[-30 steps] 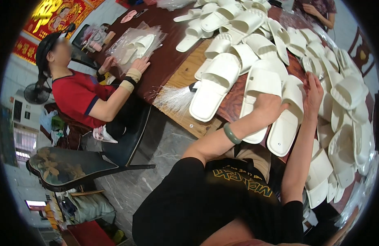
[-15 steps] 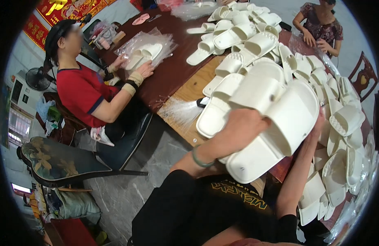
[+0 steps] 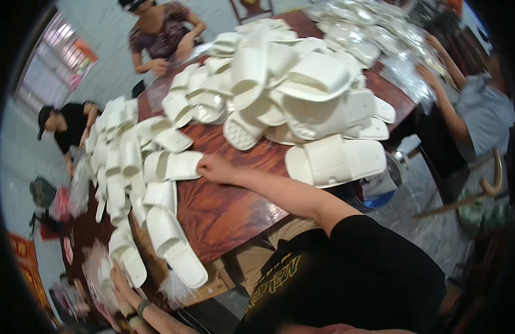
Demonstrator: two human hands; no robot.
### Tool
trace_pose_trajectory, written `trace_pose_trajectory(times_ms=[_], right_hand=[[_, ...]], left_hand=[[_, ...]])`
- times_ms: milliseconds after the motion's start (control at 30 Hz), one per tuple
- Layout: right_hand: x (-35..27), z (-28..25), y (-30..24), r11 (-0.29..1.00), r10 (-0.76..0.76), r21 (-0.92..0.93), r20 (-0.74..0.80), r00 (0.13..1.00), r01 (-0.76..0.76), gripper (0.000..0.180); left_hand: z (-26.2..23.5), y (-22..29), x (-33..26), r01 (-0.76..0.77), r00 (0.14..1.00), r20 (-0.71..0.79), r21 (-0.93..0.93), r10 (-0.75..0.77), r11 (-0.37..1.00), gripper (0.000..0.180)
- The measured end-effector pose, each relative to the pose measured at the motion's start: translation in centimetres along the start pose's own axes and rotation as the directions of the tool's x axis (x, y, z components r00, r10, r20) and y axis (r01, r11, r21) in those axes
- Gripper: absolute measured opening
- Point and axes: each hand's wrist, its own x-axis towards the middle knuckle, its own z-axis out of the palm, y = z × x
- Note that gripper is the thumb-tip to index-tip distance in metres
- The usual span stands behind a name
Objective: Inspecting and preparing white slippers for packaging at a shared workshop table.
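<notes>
1. The right hand [image 3: 214, 168] pinches the end of a white slipper [image 3: 182, 166] on the table [image 3: 221, 220].
2. The left hand [image 3: 121, 285] is at another slipper [image 3: 129, 260]; I cannot tell if it pinches it.

1. White slippers [image 3: 176, 245]: moulded plastic or rubber by their look, smooth and mostly matt, though one slipper in the heap [image 3: 240, 135] looks dimpled
2. Counter [image 3: 224, 209]: red-brown, strongly wood-grained, glossy enough that I catch light bouncing off it
3. Bags [image 3: 405, 75] over at the far right: clear plastic film, crinkled and very shiny
4. T-shirt [image 3: 357, 273]: black cloth, matt, with printed lettering; tan trousers [image 3: 249, 259], also dull cloth
5. Bangle [image 3: 143, 307]: green, hard-looking, smooth
6. Cane [image 3: 495, 172]: smooth, wood-like
</notes>
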Motion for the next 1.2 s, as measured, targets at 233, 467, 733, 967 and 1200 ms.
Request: trace_pose_trajectory(times_ms=[233,467,733,967,1200], right_hand=[[-0.4,-0.2,-0.3,0.998,0.06,-0.033,0.036,0.998,-0.059,0.018],[-0.1,0.4,0.5,0.997,0.049,-0.066,0.032,0.998,-0.047,0.018],[-0.1,-0.2,-0.6,0.998,0.058,-0.027,0.085,0.995,-0.056,0.018],[-0.3,-0.7,-1.5,0.995,0.056,-0.093,0.119,0.991,-0.045,0.018],[-0.2,-0.5,-1.4,0.993,0.061,-0.107,0.133,0.989,-0.047,0.018]], left_hand=[[2.5,7.6,-2.5,0.285,0.958,0.096,-0.274,-0.269,0.918,0.045],[4.2,20.4,-9.6,0.069,0.913,0.408,-0.146,-0.003,0.987,0.04],[5.2,20.4,-11.0,0.021,0.912,0.405,-0.19,0.059,0.982,0.045],[7.8,19.9,-12.1,0.041,0.956,0.278,-0.446,0.095,0.894,0.039],[7.9,20.6,-13.0,0.052,0.973,0.232,-0.282,0.016,0.958,0.045]])
